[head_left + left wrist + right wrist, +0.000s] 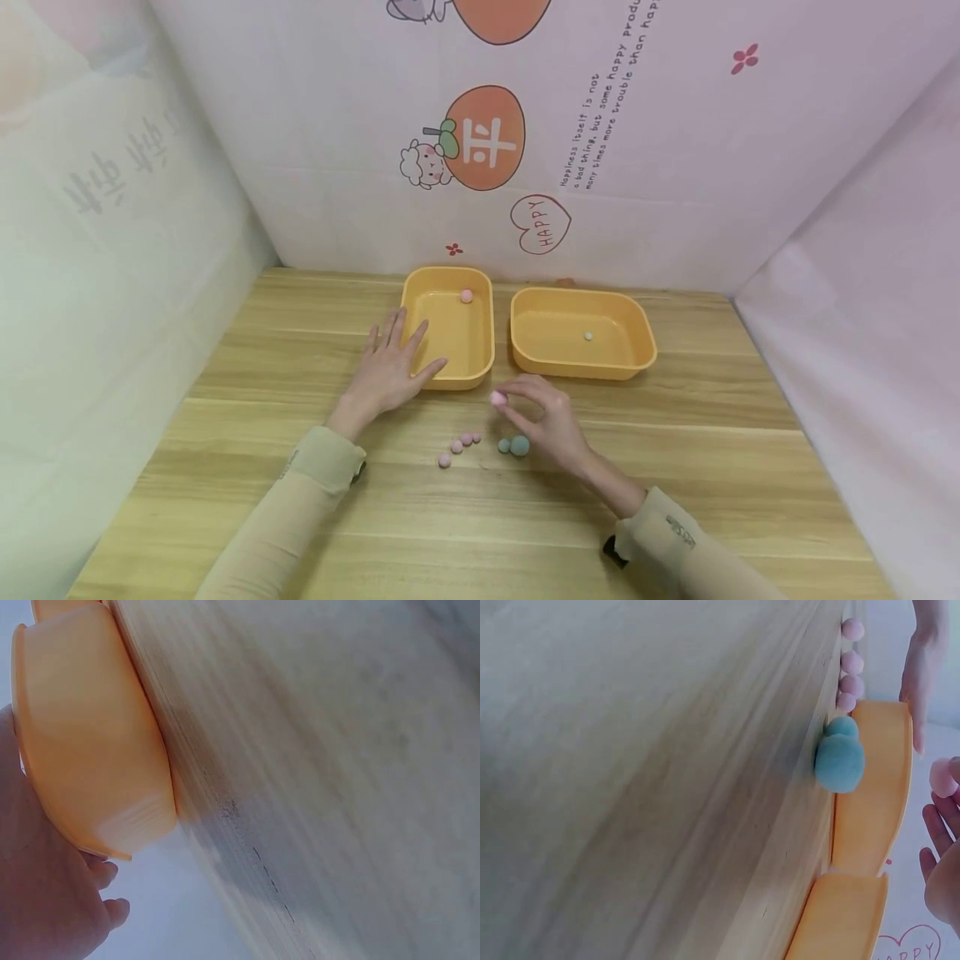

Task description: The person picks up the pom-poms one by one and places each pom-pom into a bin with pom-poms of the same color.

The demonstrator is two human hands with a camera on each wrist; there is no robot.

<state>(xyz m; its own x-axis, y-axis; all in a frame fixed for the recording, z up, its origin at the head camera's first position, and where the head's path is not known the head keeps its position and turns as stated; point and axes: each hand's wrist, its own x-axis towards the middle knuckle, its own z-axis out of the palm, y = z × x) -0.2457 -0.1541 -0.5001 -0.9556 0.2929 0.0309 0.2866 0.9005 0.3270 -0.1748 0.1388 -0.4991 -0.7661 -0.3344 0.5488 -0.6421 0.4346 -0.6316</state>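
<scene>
My left hand (386,371), fingers spread, rests on the left rim of the left yellow tray (450,333). A pink ball (467,296) lies inside that tray near its far end. Between thumb and fingertips my right hand (551,421) pinches another pink ball (498,399), held up off the table just in front of the two trays. In the right wrist view this pinched pink ball (943,777) shows at the right edge. Several pink balls (457,447) lie in a slanting row on the table, left of two touching blue-green balls (519,446).
The right yellow tray (555,333) lies lengthwise beside the left one, with a small pale ball (588,337) in it. Both stand on a wood-grain table (420,533) near its back edge. Printed white cloth (637,233) encloses the back and sides.
</scene>
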